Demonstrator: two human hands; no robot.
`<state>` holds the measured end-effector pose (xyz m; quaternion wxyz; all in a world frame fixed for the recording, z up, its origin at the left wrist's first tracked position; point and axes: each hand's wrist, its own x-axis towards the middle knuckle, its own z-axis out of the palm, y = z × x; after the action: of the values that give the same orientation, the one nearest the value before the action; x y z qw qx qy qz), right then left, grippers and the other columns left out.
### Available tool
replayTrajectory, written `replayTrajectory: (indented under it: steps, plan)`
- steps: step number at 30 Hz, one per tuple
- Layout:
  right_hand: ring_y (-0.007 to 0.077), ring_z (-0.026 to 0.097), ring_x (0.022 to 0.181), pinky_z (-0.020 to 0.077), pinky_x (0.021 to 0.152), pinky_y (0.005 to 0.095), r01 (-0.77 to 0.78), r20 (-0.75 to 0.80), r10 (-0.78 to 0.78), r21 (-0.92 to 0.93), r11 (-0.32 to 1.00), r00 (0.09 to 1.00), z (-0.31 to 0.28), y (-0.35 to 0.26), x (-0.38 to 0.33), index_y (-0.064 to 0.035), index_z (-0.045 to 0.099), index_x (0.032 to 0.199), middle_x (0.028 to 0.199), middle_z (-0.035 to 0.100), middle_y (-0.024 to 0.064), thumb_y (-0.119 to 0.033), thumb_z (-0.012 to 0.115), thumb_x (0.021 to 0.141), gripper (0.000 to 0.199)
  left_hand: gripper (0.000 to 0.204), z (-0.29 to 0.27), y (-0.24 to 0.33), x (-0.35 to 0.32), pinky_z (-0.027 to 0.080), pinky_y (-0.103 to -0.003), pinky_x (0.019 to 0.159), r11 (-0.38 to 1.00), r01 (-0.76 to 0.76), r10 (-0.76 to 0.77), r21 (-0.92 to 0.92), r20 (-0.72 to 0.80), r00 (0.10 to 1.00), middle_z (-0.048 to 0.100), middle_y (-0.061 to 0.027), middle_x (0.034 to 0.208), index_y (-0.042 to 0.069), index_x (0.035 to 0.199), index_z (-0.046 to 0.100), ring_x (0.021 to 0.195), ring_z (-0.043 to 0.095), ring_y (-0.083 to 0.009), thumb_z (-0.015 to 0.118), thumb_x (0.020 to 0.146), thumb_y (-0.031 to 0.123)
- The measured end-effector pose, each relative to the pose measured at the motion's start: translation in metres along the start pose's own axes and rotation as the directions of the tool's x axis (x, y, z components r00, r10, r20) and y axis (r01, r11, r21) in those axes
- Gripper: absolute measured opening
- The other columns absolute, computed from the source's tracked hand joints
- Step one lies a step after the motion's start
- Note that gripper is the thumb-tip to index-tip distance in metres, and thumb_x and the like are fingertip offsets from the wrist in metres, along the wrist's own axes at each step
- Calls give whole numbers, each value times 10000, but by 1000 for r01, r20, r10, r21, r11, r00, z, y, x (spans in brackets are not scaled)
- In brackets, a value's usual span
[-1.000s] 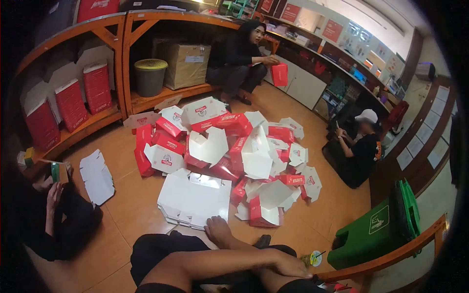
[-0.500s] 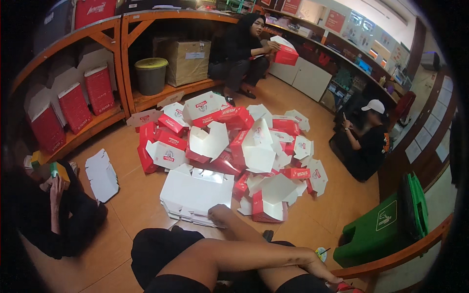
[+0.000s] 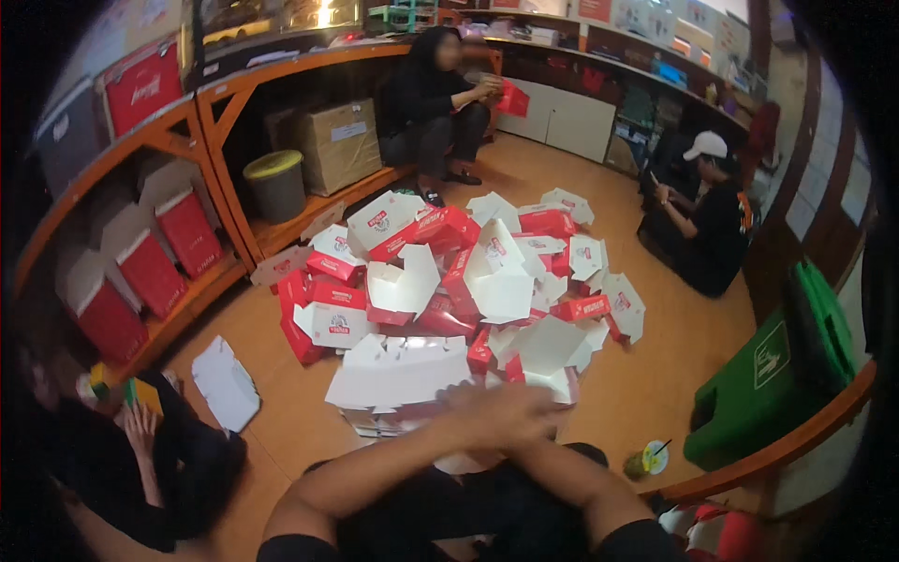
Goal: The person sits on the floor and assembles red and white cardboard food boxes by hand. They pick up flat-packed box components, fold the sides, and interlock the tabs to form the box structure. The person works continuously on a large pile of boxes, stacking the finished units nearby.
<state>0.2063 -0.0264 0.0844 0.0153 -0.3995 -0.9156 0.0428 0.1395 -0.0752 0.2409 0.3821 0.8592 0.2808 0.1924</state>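
Note:
My forearms meet just past my knees, and my hands overlap there, smeared by motion. My left hand [image 3: 506, 414] lies over my right, which shows only as blurred fingers [image 3: 457, 393]. They are at the right edge of a stack of flat white cardboard box blanks [image 3: 398, 375]. The fingers are too blurred to show whether either holds anything. Right beyond the hands, a loose pile of folded red and white cardboard boxes [image 3: 501, 281] spreads over the floor, several with lids open.
A person [image 3: 140, 459] sits at the left near a loose white blank [image 3: 225, 384]. Another person [image 3: 435, 112] sits at the back holding a red box; a third [image 3: 707, 215] sits right. A green bin [image 3: 749, 384], drink cup [image 3: 646, 459] and red boxes [image 3: 740, 536] are at the right.
My left hand has come back from the red things at the lower right to beside the stack. My right hand has moved rightward off the stack's near edge. The view has shifted.

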Motion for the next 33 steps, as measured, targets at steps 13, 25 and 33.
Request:
replayTrajectory:
  steps: [13,25,33]
  plan:
    - [300,565,1083,362,992,476,-35,-443,419,653,757,792,36,62,-7,-81,642,1091,1100,612,147,-417,632,889,392,342,41,-235,-114,484,-415,734,776,580,-630,-247,-329,703,682,-199,886,23,997,682,811,654,-324,579,939,344]
    - [271,593,840,472,770,385,144,-380,203,711,689,902,45,31,-1,-56,658,912,861,598,105,-230,696,835,194,311,59,-245,-124,465,-277,728,456,452,-716,-767,-14,698,646,-36,916,-22,1035,666,799,569,-112,532,980,253]
    - [351,552,1030,432,927,432,215,-342,-3,585,782,940,44,25,-9,-71,671,971,1093,561,149,-242,685,836,218,260,68,-239,-120,485,-265,775,478,431,-704,-765,-39,709,658,-61,973,-21,1092,639,845,609,-131,522,986,186]
